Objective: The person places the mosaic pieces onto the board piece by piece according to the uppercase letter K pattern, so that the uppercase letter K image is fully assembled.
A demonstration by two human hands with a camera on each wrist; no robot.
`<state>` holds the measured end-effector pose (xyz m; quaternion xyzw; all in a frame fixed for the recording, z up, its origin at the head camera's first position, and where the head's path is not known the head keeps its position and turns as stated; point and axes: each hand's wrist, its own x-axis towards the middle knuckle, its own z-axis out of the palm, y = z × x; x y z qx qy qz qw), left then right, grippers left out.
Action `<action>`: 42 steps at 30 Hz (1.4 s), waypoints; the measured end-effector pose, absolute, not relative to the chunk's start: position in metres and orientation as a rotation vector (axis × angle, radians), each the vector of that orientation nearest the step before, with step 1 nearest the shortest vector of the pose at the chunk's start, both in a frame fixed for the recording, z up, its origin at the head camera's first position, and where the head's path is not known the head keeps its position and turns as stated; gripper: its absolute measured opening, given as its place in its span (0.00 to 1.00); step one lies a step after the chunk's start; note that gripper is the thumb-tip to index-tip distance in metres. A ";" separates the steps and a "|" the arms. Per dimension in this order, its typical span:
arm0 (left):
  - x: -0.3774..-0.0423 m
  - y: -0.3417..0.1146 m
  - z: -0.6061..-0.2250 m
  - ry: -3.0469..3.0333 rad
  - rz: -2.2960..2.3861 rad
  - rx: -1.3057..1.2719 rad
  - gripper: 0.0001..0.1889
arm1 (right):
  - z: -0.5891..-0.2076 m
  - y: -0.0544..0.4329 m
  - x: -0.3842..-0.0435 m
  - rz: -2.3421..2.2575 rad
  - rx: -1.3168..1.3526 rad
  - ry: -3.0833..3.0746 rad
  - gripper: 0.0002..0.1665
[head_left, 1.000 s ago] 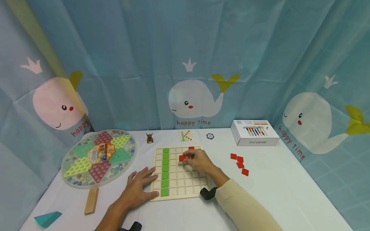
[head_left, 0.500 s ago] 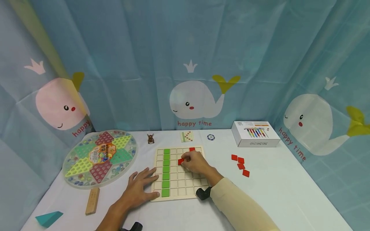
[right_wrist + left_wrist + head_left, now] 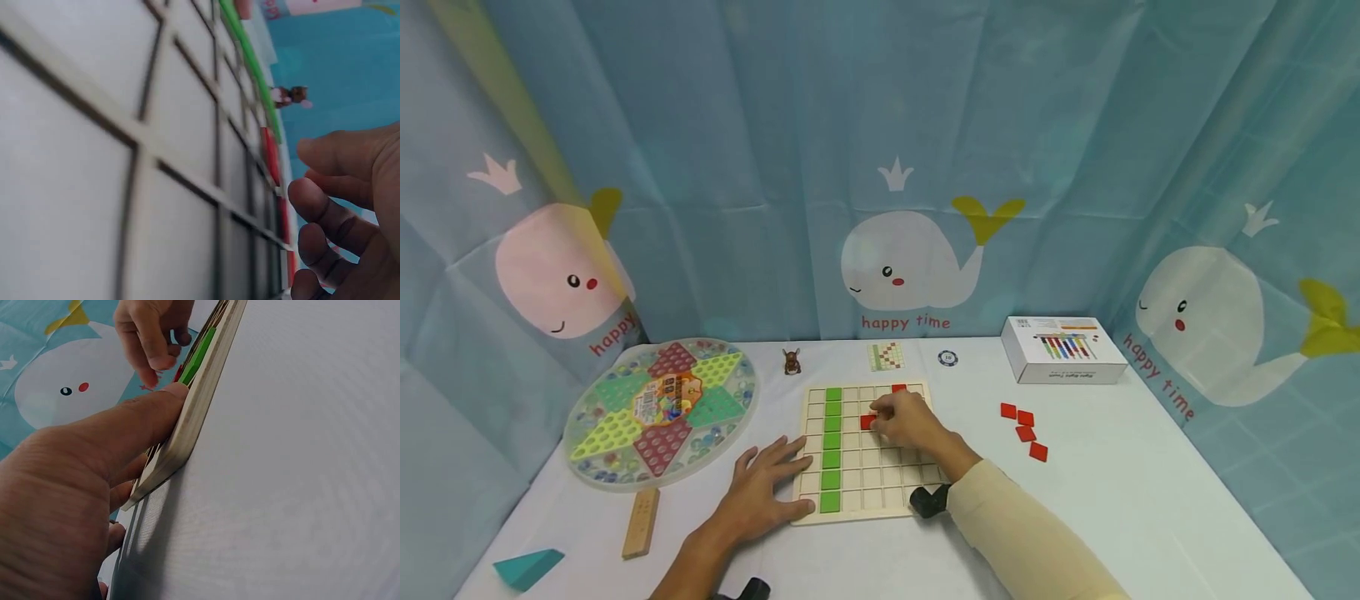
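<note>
A wooden grid board lies on the white table with a column of green square tiles in it. My left hand rests on the board's left edge, fingers spread; in the left wrist view its thumb lies on the rim. Above the upper right part of the board is my right hand, beside a red square tile lying in a cell. The right wrist view shows the fingertips and thumb apart, with nothing between them. Another red tile sits in the top row, partly covered by the hand.
Several loose red tiles lie right of the board. Behind it are a pattern card, a poker chip and a small brown animal figure. A white box, Chinese checkers board, wooden block and teal wedge stand around.
The red tile has gone from my right fingers' pinch, tilted over the board, to lying flat in a cell. My right hand has shifted slightly left and let go. The left hand stays put.
</note>
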<state>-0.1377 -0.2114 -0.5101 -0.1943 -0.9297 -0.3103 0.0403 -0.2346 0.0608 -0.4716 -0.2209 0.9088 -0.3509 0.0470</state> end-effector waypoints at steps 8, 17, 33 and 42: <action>-0.138 -0.212 -0.510 -2.845 -0.948 -0.594 0.35 | -0.437 0.075 -0.230 -1.214 -0.751 2.794 0.16; -0.137 -0.213 -0.510 -2.863 -0.967 -0.588 0.35 | -0.388 0.101 -0.209 -1.290 -0.884 2.817 0.16; -0.138 -0.211 -0.512 -2.846 -0.972 -0.590 0.35 | -0.366 0.175 -0.175 -1.231 -1.023 2.821 0.23; -0.138 -0.212 -0.511 -2.875 -0.956 -0.588 0.35 | -0.381 0.220 -0.164 -1.212 -1.009 2.873 0.22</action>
